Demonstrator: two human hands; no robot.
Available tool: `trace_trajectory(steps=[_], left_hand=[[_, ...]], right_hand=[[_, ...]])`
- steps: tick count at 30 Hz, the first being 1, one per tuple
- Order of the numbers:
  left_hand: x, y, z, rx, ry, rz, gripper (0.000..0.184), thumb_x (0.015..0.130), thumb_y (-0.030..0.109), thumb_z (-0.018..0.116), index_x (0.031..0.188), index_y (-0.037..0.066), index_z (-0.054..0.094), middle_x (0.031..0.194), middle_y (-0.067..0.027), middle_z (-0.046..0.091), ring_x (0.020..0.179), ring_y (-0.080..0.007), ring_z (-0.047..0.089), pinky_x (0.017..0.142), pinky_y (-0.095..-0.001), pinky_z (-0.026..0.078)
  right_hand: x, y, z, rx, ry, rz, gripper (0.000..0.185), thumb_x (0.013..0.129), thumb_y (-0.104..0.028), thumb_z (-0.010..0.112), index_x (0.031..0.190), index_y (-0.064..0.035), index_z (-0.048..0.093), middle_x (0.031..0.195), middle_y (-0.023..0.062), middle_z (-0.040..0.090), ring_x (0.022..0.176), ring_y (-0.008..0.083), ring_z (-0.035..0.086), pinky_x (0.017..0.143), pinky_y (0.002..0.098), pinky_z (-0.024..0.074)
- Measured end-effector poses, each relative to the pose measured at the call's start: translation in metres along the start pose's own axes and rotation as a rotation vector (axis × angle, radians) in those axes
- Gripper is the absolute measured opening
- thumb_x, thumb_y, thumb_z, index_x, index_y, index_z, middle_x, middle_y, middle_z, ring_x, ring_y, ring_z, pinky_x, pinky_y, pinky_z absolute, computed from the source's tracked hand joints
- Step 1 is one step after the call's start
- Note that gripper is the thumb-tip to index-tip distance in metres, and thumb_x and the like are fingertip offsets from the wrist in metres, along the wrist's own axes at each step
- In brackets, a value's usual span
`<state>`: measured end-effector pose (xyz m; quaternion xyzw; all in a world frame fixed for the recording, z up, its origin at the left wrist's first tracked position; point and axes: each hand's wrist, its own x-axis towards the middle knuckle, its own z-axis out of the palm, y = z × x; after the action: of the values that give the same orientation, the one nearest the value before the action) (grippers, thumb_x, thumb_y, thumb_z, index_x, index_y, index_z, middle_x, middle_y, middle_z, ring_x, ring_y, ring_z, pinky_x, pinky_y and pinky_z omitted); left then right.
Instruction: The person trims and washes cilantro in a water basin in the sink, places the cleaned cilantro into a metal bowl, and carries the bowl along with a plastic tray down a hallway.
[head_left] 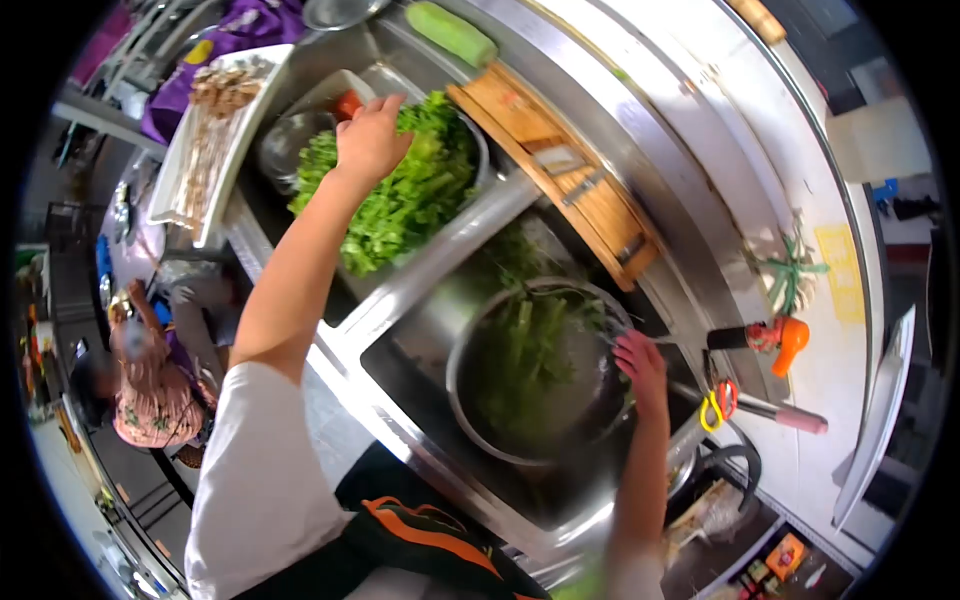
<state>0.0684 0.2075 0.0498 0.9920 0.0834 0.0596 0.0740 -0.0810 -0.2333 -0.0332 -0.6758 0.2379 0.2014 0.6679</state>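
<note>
My left fingers [376, 117] hang over the far left side of the leafy greens [425, 200], loosely parted and a little curled. I see nothing in their hold, and cannot tell whether they brush the leaves. The greens heap up over a round metal bowl [481, 150] in the left basin [250, 235], and beyond them sits a pale container [342, 84] with a red piece [347, 103] at it.

My right fingers [630, 356] are at the right rim of the large steel bowl [454, 385] in the right basin [415, 335], slightly bent; I cannot tell whether they grip the rim or anything inside. Blurred green stems [520, 350] lie in that bowl, mostly toward its left, and loose sprigs [510, 250] lie just beyond it.

A wooden board [515, 122] rests along the far right side of both basins, with a peeler [584, 188] on it and a long green vegetable [452, 34] by its left end. On the white desk [800, 455] to the right are scissors [720, 396] and an orange handle [790, 346]. At the left stands a white tray [258, 115] of pale food [200, 165], and well apart a person [160, 395] in a flowered top.
</note>
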Motion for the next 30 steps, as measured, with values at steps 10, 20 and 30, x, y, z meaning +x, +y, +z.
trace_trajectory(steps=[10, 20, 30], left_hand=[[-0.226, 0.128, 0.147, -0.778, -0.481, -0.178, 0.027, 0.075, 0.017, 0.056, 0.096, 0.002, 0.048, 0.082, -0.0121, 0.058, 0.068, -0.0212, 0.057, 0.061, -0.03, 0.045], [-0.225, 0.143, 0.147, -1.652, -1.188, -0.812, 0.06, 0.074, 0.033, 0.061, 0.122, 0.008, 0.034, 0.122, -0.009, 0.036, 0.116, -0.0225, 0.028, 0.092, -0.04, 0.026], [-0.228, 0.16, 0.148, -1.536, -0.978, -0.478, 0.045, 0.078, 0.025, 0.058, 0.117, 0.013, 0.039, 0.115, -0.0054, 0.041, 0.11, -0.0221, 0.036, 0.092, -0.0417, 0.028]], right_hand=[[0.046, 0.057, 0.092, -0.638, 0.126, -0.022, 0.021, 0.078, -0.016, 0.052, 0.091, -0.0003, 0.055, 0.081, 0.0069, 0.058, 0.071, 0.0141, 0.054, 0.063, 0.0258, 0.0437], [0.01, 0.068, 0.054, 0.475, -0.125, 0.314, 0.03, 0.08, -0.01, 0.049, 0.108, -0.0005, 0.045, 0.102, 0.0098, 0.052, 0.09, 0.0212, 0.052, 0.076, 0.0337, 0.0435], [-0.02, 0.063, 0.02, 0.367, -0.149, 0.199, 0.038, 0.085, -0.018, 0.042, 0.116, 0.0034, 0.037, 0.11, 0.0158, 0.046, 0.099, 0.0275, 0.048, 0.082, 0.0382, 0.0395]])
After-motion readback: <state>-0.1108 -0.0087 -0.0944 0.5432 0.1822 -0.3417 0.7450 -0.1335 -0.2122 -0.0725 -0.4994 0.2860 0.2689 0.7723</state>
